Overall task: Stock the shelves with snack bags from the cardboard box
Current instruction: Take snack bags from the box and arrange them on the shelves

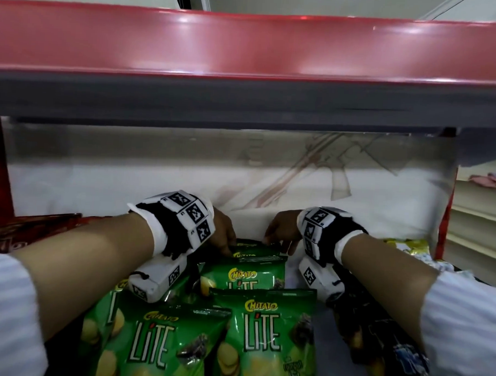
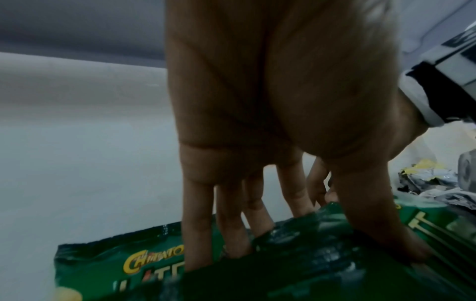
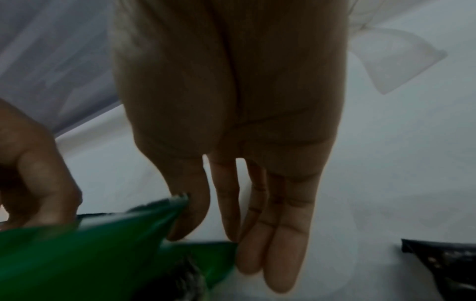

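Several green Chitato Lite snack bags stand in rows on the white shelf floor (image 1: 353, 215). Both my hands reach to the rearmost green bag (image 1: 252, 246). My left hand (image 1: 224, 240) pinches its crinkled top edge (image 2: 304, 230), fingers (image 2: 198, 234) behind and thumb in front. My right hand (image 1: 281, 240) hangs at the bag's right top corner (image 3: 170, 203), thumb against the edge and fingers (image 3: 278, 244) straight down beside it. Two more green bags (image 1: 160, 343) (image 1: 265, 339) stand nearest me. No cardboard box is in view.
A red-fronted upper shelf (image 1: 247, 45) hangs low over the hands. Dark snack bags (image 1: 376, 341) lie right of the green rows, yellow bags (image 1: 409, 246) further back right, red bags (image 1: 26, 229) at left. A bare white shelf floor stretches behind the hands.
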